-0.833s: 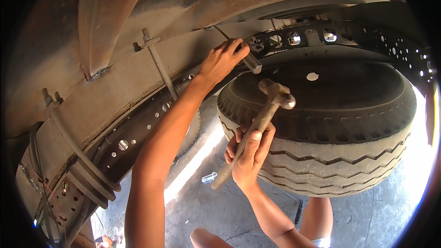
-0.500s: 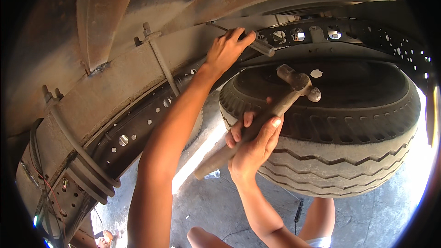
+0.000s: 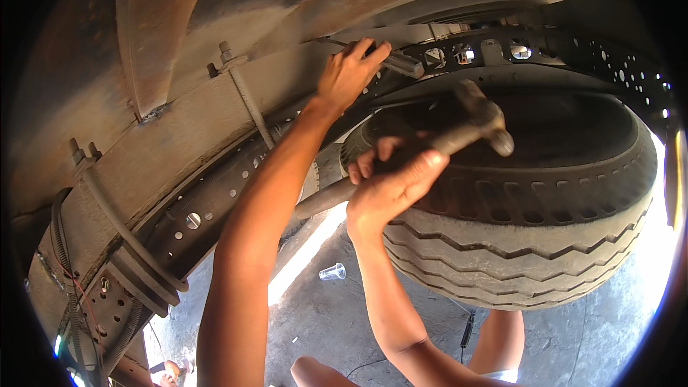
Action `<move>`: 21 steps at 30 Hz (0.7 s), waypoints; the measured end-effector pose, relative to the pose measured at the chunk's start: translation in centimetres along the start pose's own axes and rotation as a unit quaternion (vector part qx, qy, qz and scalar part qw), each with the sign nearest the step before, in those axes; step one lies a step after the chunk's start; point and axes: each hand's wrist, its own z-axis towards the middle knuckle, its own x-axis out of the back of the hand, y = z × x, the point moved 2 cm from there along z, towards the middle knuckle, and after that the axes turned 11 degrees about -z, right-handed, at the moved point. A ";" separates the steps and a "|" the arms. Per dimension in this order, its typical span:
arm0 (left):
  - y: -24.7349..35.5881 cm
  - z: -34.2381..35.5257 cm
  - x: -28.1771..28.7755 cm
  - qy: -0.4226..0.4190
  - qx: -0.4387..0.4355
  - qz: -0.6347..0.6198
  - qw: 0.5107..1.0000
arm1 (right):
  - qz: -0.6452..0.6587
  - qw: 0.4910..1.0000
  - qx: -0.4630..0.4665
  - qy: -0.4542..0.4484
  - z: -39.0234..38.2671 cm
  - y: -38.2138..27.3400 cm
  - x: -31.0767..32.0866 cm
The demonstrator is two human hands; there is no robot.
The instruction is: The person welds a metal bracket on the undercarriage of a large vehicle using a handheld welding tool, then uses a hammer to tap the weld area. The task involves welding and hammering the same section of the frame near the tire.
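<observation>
OK, ball-peen hammer [image 3: 462, 136]: likely head-heavy, rigid; hold by handle.
Right grip [image 3: 390, 190]: wrapped round the handle.
Left grip [image 3: 350, 75]: clasping faceted-handled tool [image 3: 406, 66], probably stiff.

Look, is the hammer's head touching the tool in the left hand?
Apart. The head view shows a clear dark gap between the hammer's head and the thick end of the tool in the left hand.
</observation>
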 end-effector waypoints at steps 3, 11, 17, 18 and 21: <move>-0.1 0.4 0.0 -0.001 0.019 -0.015 1.000 | -0.005 0.995 -0.073 -0.071 0.6 0.7 0.3; 0.0 0.9 -0.5 -0.010 0.064 -0.034 0.997 | 0.024 0.991 -0.110 -0.074 2.7 1.5 0.3; 0.5 0.0 -1.1 -0.018 0.055 -0.042 0.997 | 0.081 0.995 -0.052 0.016 2.9 1.5 1.1; 0.6 0.0 -1.0 -0.005 0.049 -0.052 0.997 | 0.074 0.995 -0.073 0.006 2.9 1.7 1.0; 0.6 0.2 -0.7 0.023 0.076 -0.086 0.993 | 0.079 0.988 -0.132 -0.005 3.3 2.3 0.9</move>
